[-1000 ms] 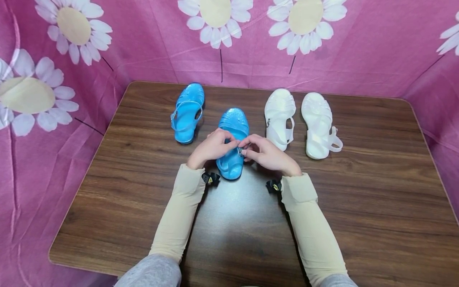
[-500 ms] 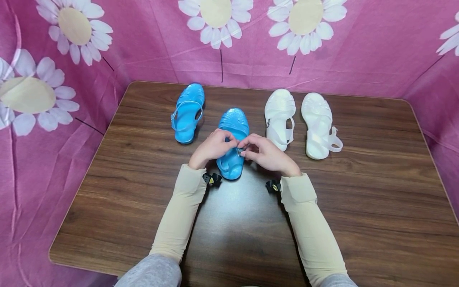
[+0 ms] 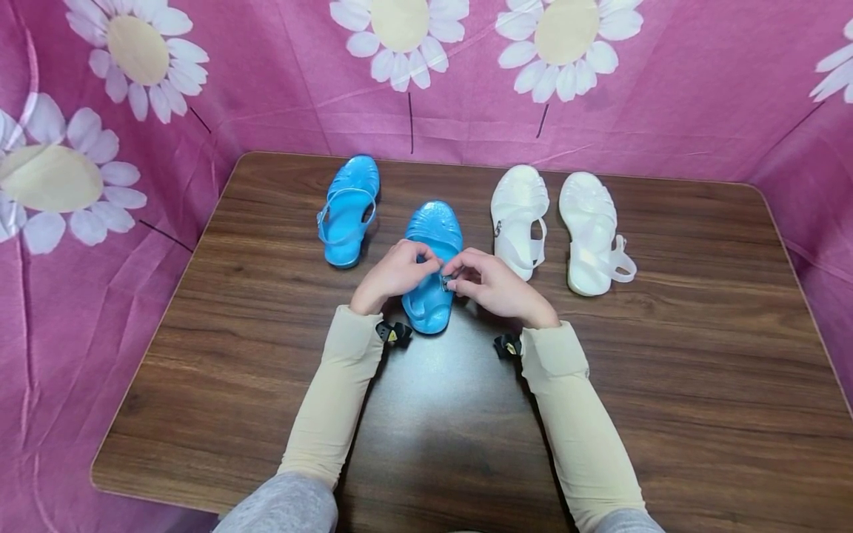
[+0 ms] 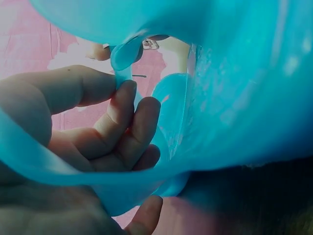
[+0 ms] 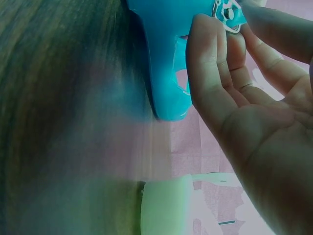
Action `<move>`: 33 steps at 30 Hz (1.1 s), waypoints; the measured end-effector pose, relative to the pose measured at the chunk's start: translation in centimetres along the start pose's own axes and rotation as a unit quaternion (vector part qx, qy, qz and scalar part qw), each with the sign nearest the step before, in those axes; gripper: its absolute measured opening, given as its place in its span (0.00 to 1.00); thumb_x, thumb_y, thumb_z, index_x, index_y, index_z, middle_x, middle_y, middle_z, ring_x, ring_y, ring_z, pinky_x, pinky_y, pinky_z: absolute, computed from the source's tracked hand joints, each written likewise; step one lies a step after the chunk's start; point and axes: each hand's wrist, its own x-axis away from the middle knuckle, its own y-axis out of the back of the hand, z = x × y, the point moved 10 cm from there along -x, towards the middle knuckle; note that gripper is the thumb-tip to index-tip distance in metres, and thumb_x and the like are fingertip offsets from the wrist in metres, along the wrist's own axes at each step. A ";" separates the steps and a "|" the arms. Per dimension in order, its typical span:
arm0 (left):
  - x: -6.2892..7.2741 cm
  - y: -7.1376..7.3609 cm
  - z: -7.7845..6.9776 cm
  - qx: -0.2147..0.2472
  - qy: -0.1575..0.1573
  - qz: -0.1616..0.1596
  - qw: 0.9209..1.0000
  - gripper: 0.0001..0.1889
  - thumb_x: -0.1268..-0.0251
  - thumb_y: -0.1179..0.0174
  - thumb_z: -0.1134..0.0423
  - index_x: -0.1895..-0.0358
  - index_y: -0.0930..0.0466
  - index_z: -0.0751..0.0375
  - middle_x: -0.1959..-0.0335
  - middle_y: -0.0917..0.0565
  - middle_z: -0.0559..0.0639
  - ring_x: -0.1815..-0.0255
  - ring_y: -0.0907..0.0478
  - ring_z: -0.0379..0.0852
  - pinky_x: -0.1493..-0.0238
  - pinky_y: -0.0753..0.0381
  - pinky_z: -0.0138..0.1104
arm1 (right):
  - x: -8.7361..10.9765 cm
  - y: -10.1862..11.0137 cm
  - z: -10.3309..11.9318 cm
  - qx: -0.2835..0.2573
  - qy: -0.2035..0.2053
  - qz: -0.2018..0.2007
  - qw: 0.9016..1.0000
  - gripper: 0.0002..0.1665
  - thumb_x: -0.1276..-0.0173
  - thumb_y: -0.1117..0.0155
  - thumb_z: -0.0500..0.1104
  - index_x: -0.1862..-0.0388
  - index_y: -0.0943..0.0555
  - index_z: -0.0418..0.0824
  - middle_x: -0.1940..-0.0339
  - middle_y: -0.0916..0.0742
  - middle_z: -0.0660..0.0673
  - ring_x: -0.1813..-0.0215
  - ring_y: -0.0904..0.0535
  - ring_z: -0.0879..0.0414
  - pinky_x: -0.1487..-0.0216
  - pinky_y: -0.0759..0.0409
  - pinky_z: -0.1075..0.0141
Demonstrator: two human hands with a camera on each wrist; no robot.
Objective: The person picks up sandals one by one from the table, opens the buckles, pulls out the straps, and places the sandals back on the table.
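A blue jelly sandal (image 3: 435, 220) lies in the middle of the table, toe pointing away, with both my hands over its strap and buckle. In the left wrist view, my left hand (image 3: 395, 277) pinches the thin blue strap (image 4: 123, 76) between thumb and fingertips, and a wider blue band crosses in front of that hand. From the right side, my right hand (image 3: 496, 287) holds the metal buckle (image 5: 228, 14) between thumb and fingers. How far the strap runs through the buckle is hidden by the fingers.
Another blue sandal (image 3: 349, 215) stands at the back left, its strap looped. To the right is a pair of white sandals: one (image 3: 520, 215) near my right hand, the other (image 3: 589, 229) farther right with its strap sticking out. A pink flowered cloth (image 3: 466, 126) hangs behind the wooden table (image 3: 700, 333).
The buckle has tilted slightly under the right fingers since one second ago. Both hands otherwise keep almost the same place, and the other sandals have not moved.
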 end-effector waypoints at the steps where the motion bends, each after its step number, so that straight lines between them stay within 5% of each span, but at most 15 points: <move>1: 0.0 0.0 0.0 0.004 0.000 -0.001 1.000 0.11 0.28 0.47 0.58 0.63 0.18 0.60 0.87 0.36 0.44 0.86 0.38 0.41 0.79 0.39 0.31 | 0.0 0.0 0.0 0.001 0.001 0.000 1.000 0.09 0.31 0.38 0.36 0.53 0.21 0.37 0.54 0.20 0.42 0.59 0.20 0.51 0.57 0.20 0.61; 33: 0.3 0.5 0.3 0.027 0.031 -0.017 0.999 0.13 0.29 0.46 0.54 0.59 0.17 0.59 0.78 0.34 0.48 0.83 0.40 0.43 0.78 0.42 0.32 | 0.0 0.3 0.3 0.019 0.020 -0.015 1.000 0.04 0.31 0.38 0.38 0.59 0.21 0.40 0.60 0.20 0.45 0.60 0.24 0.53 0.57 0.23 0.60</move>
